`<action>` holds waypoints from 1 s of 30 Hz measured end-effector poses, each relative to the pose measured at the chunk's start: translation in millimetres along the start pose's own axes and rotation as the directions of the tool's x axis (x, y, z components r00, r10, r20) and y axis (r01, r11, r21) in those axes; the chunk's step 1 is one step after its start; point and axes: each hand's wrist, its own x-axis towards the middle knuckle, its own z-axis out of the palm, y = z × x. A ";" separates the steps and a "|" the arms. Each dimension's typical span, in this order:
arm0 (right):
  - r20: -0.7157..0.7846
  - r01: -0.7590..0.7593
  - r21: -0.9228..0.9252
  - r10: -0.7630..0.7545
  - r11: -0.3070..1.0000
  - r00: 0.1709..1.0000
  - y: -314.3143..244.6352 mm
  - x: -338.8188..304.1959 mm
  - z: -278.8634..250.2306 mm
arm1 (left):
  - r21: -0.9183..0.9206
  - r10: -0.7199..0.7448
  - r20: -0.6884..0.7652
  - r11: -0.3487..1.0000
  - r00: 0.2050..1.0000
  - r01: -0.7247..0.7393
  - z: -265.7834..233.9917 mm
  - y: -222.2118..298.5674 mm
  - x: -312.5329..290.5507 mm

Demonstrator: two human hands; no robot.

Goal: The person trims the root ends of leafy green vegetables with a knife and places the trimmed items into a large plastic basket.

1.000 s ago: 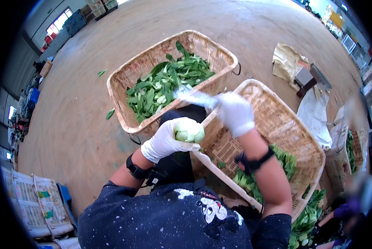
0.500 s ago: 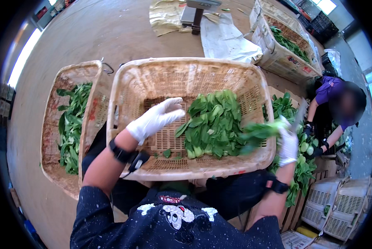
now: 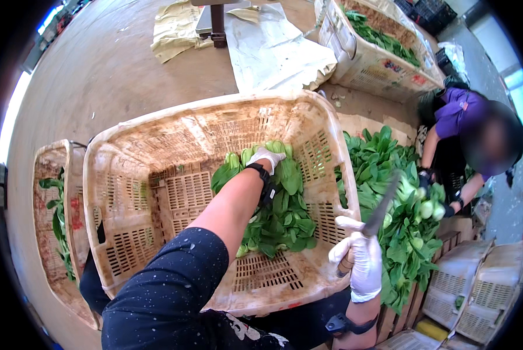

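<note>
A large plastic basket (image 3: 209, 111), stained brown, stands before me with leafy green bok choy (image 3: 284, 216) piled in it. My left hand (image 3: 265, 158), in a white glove, reaches to the far side of that pile and closes around bok choy stalks; its fingers are partly hidden among them. At the basket's right rim, my gloved right hand (image 3: 360, 262) grips a knife (image 3: 384, 204) by its brown handle, the dark blade pointing up and away. More bok choy (image 3: 384, 175) lies heaped just right of the basket, near the blade.
Across the heap, a co-worker in purple (image 3: 454, 114) handles bok choy with dark gloves. A second basket (image 3: 42, 157) of greens is at left, another (image 3: 366, 70) at the far right. Stacked crates (image 3: 457, 286) stand lower right. A scale (image 3: 217, 26) and white sheet (image 3: 273, 52) lie ahead.
My left hand has moved right, into the greens. My right hand has come down and nearer, now without the bok choy it held, keeping the knife. The view has shifted.
</note>
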 end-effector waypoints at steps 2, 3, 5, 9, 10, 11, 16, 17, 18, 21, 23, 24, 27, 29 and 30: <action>0.010 -0.178 -0.039 0.178 0.983 0.984 2.5 5.2 -5.0 | -0.248 0.222 0.031 0.946 0.974 -0.208 -6.4 -12.1 -12.0; -0.003 -0.151 -0.022 0.151 0.988 0.988 3.9 6.4 -7.9 | -0.477 0.288 0.126 0.857 0.949 -0.196 -17.1 -17.0 -24.2; 0.000 -0.036 0.018 0.036 0.999 0.999 4.2 6.2 -10.7 | -0.642 0.324 0.404 0.767 0.856 0.013 -53.9 -20.8 -60.8; 0.067 0.163 -0.148 -0.154 0.975 0.986 6.8 -2.1 10.3 | -0.740 0.739 0.302 0.580 0.602 -0.341 -136.8 -38.2 -177.6; 0.088 0.174 -0.140 -0.163 0.975 0.983 7.5 -4.8 19.8 | -0.791 0.781 0.303 0.526 0.545 -0.314 -155.3 -41.4 -206.9; 0.139 0.181 -0.128 -0.163 0.975 0.977 6.3 -9.0 29.7 | -0.819 0.783 0.254 0.486 0.568 -0.305 -173.5 -45.6 -234.3; 0.341 0.585 -0.616 -0.491 0.528 0.802 -17.1 -24.0 90.3 | -0.448 0.775 0.000 0.566 0.633 -0.692 -252.2 -82.4 -347.1; 0.422 0.649 -0.649 -0.522 0.397 0.741 -23.4 -27.9 106.8 | -0.479 0.711 -0.189 0.535 0.677 -0.696 -255.0 -97.1 -369.8; 0.471 0.712 -0.608 -0.563 0.351 0.680 -28.7 -31.2 125.5 | -0.431 0.751 -0.241 0.484 0.614 -0.761 -265.1 -110.2 -385.8; 0.666 0.840 -0.528 -0.554 0.121 0.499 -37.5 -45.8 184.4 | -0.194 0.727 -0.409 0.521 0.551 -0.832 -292.2 -155.6 -425.8; 0.775 0.898 -0.440 -0.511 -0.012 0.373 -32.7 -57.9 228.1 | -0.062 0.677 -0.564 0.537 0.473 -0.842 -303.0 -182.9 -442.3; 0.799 0.910 -0.410 -0.509 -0.070 0.320 -28.2 -66.0 251.4 | -0.009 0.639 -0.647 0.540 0.417 -0.842 -307.6 -195.8 -448.8; 0.842 0.951 -0.300 -0.489 -0.076 0.227 -16.2 -87.8 320.4 | 0.096 0.497 -0.816 0.621 0.296 -0.778 -323.7 -235.9 -466.1; 0.852 0.960 -0.251 -0.498 -0.124 0.158 -12.5 -100.8 358.5 | 0.063 0.439 -0.855 0.615 0.275 -0.786 -341.4 -261.5 -474.9; 0.853 0.968 -0.206 -0.511 -0.144 0.106 -10.5 -106.3 375.5 | 0.123 0.419 -0.878 0.665 0.231 -0.737 -350.2 -274.9 -481.3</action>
